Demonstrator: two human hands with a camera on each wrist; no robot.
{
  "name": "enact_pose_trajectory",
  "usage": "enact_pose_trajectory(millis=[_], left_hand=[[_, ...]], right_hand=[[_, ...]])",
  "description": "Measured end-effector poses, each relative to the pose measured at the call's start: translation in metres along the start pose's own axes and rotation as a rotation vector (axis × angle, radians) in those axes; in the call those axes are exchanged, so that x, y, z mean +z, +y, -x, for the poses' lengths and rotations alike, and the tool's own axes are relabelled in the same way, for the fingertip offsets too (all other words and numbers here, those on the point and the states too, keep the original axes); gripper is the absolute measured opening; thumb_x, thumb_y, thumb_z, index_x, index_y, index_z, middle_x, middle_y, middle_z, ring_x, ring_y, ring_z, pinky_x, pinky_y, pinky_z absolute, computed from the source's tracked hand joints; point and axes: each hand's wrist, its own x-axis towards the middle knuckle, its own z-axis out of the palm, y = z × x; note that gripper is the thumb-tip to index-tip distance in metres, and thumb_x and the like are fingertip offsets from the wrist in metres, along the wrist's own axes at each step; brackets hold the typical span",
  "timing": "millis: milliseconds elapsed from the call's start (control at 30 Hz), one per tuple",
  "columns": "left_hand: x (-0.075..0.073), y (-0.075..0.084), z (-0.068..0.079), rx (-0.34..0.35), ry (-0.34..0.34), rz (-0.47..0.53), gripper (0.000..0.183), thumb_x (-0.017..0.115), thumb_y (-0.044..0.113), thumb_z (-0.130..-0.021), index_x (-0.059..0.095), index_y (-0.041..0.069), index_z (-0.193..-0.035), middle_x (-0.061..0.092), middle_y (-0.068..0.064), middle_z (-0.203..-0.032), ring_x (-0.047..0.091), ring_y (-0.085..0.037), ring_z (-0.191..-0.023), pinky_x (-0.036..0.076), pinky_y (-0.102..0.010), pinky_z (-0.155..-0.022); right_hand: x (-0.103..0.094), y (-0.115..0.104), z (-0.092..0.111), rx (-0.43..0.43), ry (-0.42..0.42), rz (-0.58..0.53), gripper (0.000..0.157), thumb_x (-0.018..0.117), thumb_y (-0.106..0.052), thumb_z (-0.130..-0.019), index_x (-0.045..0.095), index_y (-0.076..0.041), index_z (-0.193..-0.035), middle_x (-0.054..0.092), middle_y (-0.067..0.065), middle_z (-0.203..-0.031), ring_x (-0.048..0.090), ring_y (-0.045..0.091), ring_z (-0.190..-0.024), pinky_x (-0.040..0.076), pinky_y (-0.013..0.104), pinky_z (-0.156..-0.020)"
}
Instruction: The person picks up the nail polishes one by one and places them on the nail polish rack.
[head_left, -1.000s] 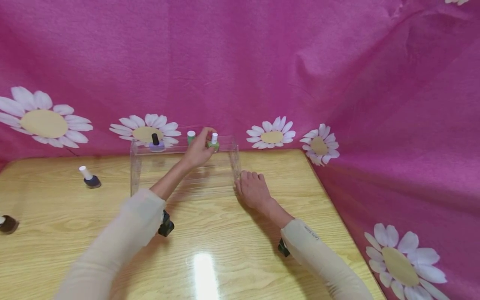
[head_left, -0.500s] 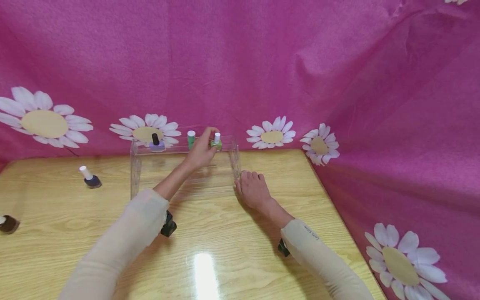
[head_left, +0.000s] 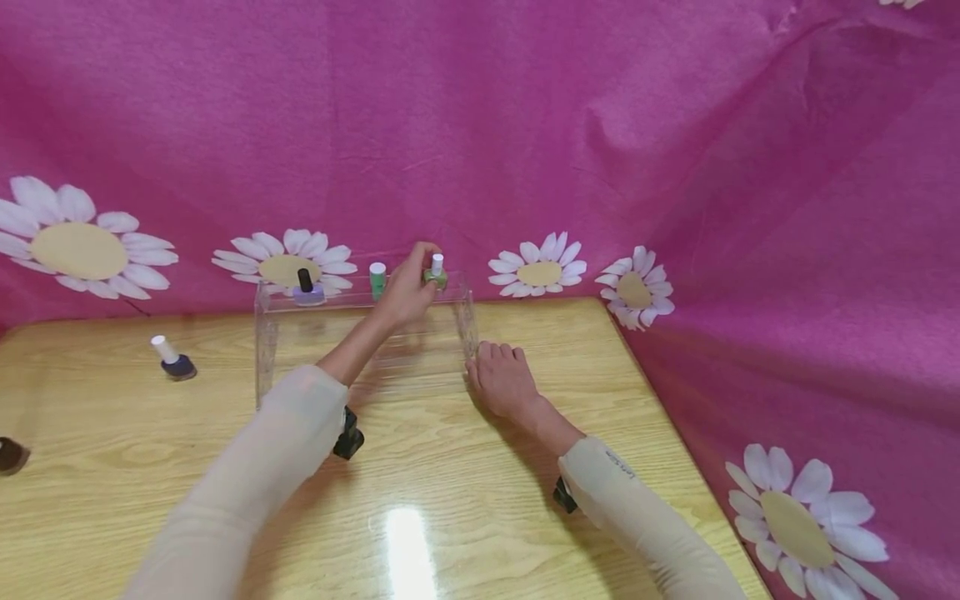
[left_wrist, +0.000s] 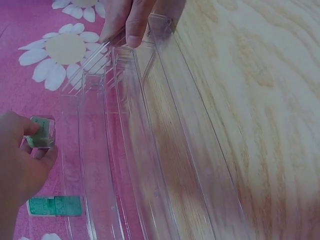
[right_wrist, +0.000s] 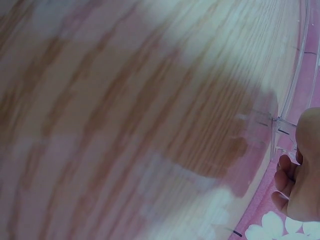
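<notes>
My left hand [head_left: 407,290] pinches a light green nail polish bottle [head_left: 435,277] with a white cap. In the left wrist view that bottle [left_wrist: 42,132] is raised a little off the top tier of a clear acrylic rack [head_left: 337,303]. On the same tier, a darker green bottle [head_left: 377,285] with a white cap stands left of the hand. Farther left is a lilac bottle [head_left: 309,295] with a black cap. My right hand [head_left: 507,382] grips the rack's right end, with fingers [right_wrist: 283,181] curled in the right wrist view.
A dark navy polish bottle [head_left: 178,367] with a white cap is on the wooden table [head_left: 487,500], left of the rack. Another dark bottle [head_left: 12,456] sits at the far left edge of view. Behind the table hangs a pink flowered cloth [head_left: 465,125].
The left hand has shifted right along the rack and slightly up with the light green bottle, away from the darker green one. The right hand keeps its place. The head view has turned slightly.
</notes>
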Motion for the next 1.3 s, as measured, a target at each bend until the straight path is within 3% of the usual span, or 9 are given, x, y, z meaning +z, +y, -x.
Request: enact_pose_trajectory(millis=[200, 433, 567, 800, 1000, 1300], left_hand=[[0.001, -0.005, -0.004, -0.036, 0.019, 0.016, 0.040, 0.052, -0.009, -0.092, 0.043, 0.003, -0.130, 0.064, -0.020, -0.116, 0.062, -0.030, -0.104, 0.049, -0.041, -0.090], [0.000, -0.013, -0.005, -0.035, 0.000, -0.032, 0.037, 0.052, -0.009, -0.093, 0.043, 0.003, -0.127, 0.064, -0.020, -0.114, 0.063, -0.032, -0.105, 0.048, -0.044, -0.094], [0.001, -0.016, -0.006, -0.007, -0.046, -0.120, 0.038, 0.053, -0.008, -0.093, 0.042, 0.003, -0.127, 0.060, -0.022, -0.121, 0.058, -0.035, -0.114, 0.046, -0.047, -0.099], [0.005, -0.017, -0.008, 0.089, -0.104, -0.227, 0.037, 0.051, -0.015, -0.090, 0.043, -0.002, -0.124, 0.057, -0.023, -0.110, 0.055, -0.038, -0.109, 0.047, -0.048, -0.097], [0.006, -0.013, -0.008, 0.032, -0.088, -0.213, 0.037, 0.051, -0.014, -0.090, 0.041, 0.000, -0.123, 0.059, -0.023, -0.113, 0.058, -0.039, -0.107, 0.049, -0.047, -0.095], [0.005, -0.011, -0.011, -0.029, -0.100, -0.198, 0.047, 0.054, -0.013, -0.088, 0.042, -0.004, -0.132, 0.057, -0.026, -0.122, 0.054, -0.040, -0.116, 0.045, -0.048, -0.101]], right_hand=[[0.000, -0.002, 0.000, 0.021, -0.043, -0.019, 0.032, 0.042, -0.030, -0.106, 0.045, -0.005, -0.087, 0.049, 0.008, -0.076, 0.056, 0.031, -0.080, 0.044, 0.043, -0.072], [0.002, -0.004, 0.001, 0.003, -0.011, -0.019, 0.031, 0.045, -0.029, -0.106, 0.046, -0.005, -0.087, 0.050, 0.008, -0.075, 0.057, 0.032, -0.078, 0.045, 0.043, -0.071], [0.002, -0.003, 0.001, 0.002, -0.010, -0.005, 0.031, 0.044, -0.029, -0.106, 0.046, -0.005, -0.087, 0.050, 0.007, -0.075, 0.057, 0.031, -0.078, 0.045, 0.043, -0.070], [0.004, 0.000, 0.001, -0.018, 0.025, 0.024, 0.032, 0.044, -0.030, -0.106, 0.045, -0.005, -0.087, 0.049, 0.007, -0.073, 0.057, 0.030, -0.075, 0.046, 0.042, -0.068], [0.003, 0.001, 0.000, -0.029, 0.051, 0.037, 0.032, 0.046, -0.030, -0.105, 0.045, -0.005, -0.085, 0.049, 0.007, -0.072, 0.057, 0.030, -0.073, 0.046, 0.042, -0.066], [0.002, 0.003, -0.001, -0.008, -0.003, 0.015, 0.031, 0.045, -0.031, -0.106, 0.045, -0.005, -0.087, 0.049, 0.007, -0.074, 0.057, 0.030, -0.075, 0.045, 0.042, -0.068]])
